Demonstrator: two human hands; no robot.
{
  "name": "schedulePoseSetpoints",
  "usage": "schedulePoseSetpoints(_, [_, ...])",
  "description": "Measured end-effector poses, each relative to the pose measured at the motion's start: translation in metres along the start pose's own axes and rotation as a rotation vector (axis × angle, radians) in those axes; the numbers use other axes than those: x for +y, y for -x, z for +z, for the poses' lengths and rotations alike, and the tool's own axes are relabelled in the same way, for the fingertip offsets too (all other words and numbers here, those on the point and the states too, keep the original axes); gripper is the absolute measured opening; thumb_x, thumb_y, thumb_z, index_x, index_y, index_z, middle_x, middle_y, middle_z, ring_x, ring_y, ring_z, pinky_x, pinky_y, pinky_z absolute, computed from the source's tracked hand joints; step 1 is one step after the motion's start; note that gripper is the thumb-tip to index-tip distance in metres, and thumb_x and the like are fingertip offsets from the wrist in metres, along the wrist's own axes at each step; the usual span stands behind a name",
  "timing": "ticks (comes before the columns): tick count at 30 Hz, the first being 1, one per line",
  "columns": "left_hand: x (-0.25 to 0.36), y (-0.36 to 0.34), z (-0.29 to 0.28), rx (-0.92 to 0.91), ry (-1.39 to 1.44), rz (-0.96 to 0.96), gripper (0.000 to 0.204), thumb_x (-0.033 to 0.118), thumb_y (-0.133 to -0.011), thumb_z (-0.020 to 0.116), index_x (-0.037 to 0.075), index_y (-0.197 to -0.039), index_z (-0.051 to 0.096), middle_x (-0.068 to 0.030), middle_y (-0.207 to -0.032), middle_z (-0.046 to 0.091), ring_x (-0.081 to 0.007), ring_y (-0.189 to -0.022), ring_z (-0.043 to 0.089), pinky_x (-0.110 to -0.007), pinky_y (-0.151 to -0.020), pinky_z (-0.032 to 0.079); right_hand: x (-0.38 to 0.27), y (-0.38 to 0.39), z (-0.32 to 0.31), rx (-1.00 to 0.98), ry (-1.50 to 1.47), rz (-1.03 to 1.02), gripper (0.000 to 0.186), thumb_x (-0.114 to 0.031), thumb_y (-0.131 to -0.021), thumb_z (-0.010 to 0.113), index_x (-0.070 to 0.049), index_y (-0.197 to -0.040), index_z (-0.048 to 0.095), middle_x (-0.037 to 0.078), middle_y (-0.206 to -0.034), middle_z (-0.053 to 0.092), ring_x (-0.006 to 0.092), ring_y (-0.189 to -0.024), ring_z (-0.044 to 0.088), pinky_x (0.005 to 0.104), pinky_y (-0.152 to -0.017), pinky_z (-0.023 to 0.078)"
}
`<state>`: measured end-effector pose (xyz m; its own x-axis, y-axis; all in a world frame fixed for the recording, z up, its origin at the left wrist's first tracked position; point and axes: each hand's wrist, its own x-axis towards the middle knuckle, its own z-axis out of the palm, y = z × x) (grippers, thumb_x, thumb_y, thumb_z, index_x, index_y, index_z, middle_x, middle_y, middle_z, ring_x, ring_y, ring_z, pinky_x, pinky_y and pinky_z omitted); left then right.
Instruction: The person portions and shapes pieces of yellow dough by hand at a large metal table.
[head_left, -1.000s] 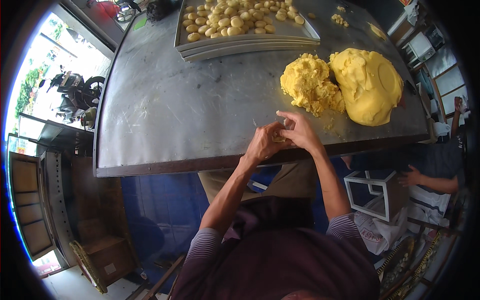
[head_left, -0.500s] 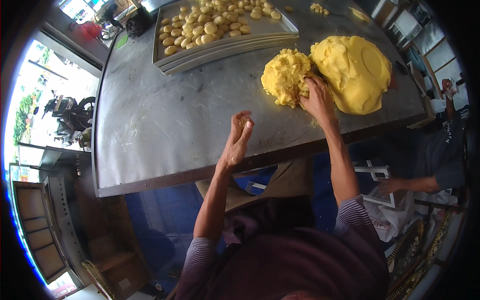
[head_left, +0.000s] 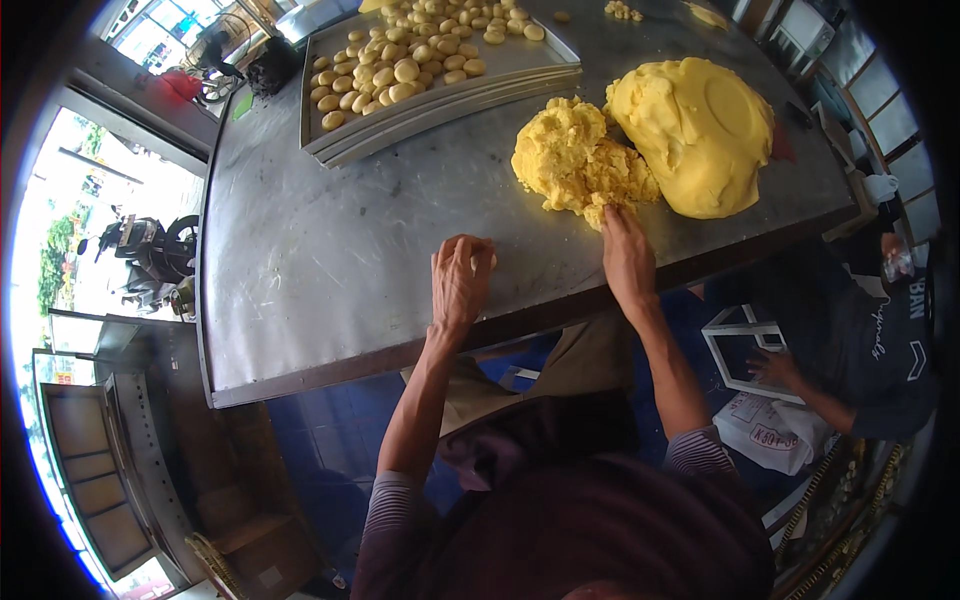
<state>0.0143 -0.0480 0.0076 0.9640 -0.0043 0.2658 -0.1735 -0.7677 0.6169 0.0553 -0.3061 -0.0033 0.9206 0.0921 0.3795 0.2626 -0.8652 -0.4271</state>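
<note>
My left hand (head_left: 458, 275) is curled just above the steel table (head_left: 280, 260), left of the dough, with whatever it may hold hidden in its fingers. My right hand (head_left: 626, 255) has its fingertips closed on the front of a rough, crumbly yellow dough mound (head_left: 558, 155). Beside that mound, to the right, lies a bigger, smoother yellow dough lump (head_left: 695, 135). Behind them a stack of metal trays (head_left: 440, 100) bears several small round pale pieces (head_left: 390, 75).
A co-worker's hand (head_left: 775, 370) is by a white square frame (head_left: 728, 355) at the lower right, above a white sack (head_left: 760, 430). Small dough bits (head_left: 622, 12) lie at the table's back. A motorbike (head_left: 160, 250) stands outside at the left.
My hands were together near the table edge a second ago. My right hand then reached into the crumbly mound and now sits lower at its front. My left hand moved left and curled more.
</note>
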Motion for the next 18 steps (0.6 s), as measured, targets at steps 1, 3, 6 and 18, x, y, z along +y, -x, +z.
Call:
schedulePoseSetpoints(1, [-0.004,0.003,0.002,0.106,-0.06,0.05,0.018,0.015,-0.097,0.051,0.004,-0.104,0.063,-0.0085,-0.105,0.066,-0.0278,-0.108,0.056,-0.042,-0.093,0.039,0.003,-0.002,-0.001,0.001,-0.024,-0.009,0.033,-0.005,-0.092,0.058,0.002,-0.124,0.055,0.023,-0.127,0.052,0.039,-0.111,0.058,0.0436,-0.081,0.054])
schedulePoseSetpoints(3, [-0.011,0.01,0.009,0.316,-0.18,0.153,0.019,0.018,-0.099,0.05,0.003,-0.102,0.062,-0.0077,-0.099,0.069,-0.0288,-0.105,0.059,-0.042,-0.093,0.04,0.007,-0.008,0.0,0.004,-0.071,-0.027,0.031,-0.005,-0.091,0.06,0.002,-0.121,0.058,0.023,-0.125,0.052,0.038,-0.111,0.057,0.0433,-0.08,0.053])
schedulePoseSetpoints(6, [-0.012,-0.004,-0.004,0.204,0.103,-0.083,0.024,0.023,-0.101,0.048,0.004,-0.094,0.06,-0.0085,-0.085,0.07,-0.0313,-0.092,0.063,-0.043,-0.088,0.041,-0.009,-0.008,0.0,0.015,-0.026,0.073,0.03,-0.002,-0.088,0.063,0.0,-0.118,0.06,0.02,-0.121,0.053,0.0353,-0.107,0.058,0.0423,-0.08,0.052])
schedulePoseSetpoints(18, [-0.014,-0.061,0.006,0.192,-0.378,0.054,0.02,0.024,-0.097,0.052,0.006,-0.091,0.06,-0.0108,-0.083,0.064,-0.0294,-0.084,0.057,-0.045,-0.082,0.037,0.03,-0.002,0.008,0.343,-0.505,0.174,0.016,0.002,-0.089,0.059,-0.002,-0.103,0.064,0.012,-0.107,0.058,0.0227,-0.099,0.06,0.0312,-0.067,0.053])
